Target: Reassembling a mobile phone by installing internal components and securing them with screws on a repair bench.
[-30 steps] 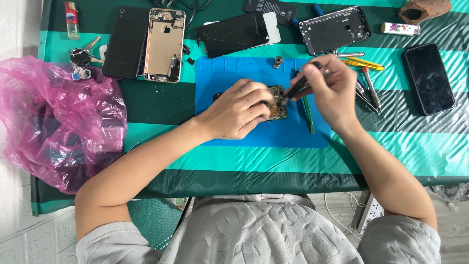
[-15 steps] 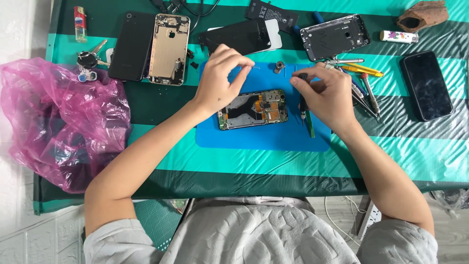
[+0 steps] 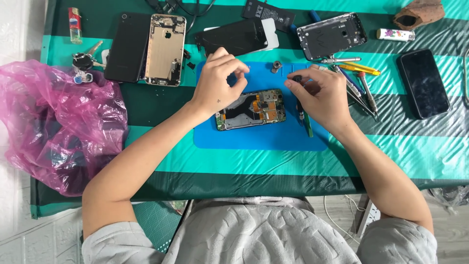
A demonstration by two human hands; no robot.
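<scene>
Our left hand (image 3: 218,83) had lifted off the opened phone (image 3: 250,109), fingers pinched above it on something too small to tell, leaving the phone bare on the blue mat (image 3: 259,137); our right hand (image 3: 320,95) held a screwdriver (image 3: 299,100) upright beside it.

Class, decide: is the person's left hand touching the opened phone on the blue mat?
Apart. The head view shows the left hand raised above the opened phone, with blue mat visible between them.
</scene>
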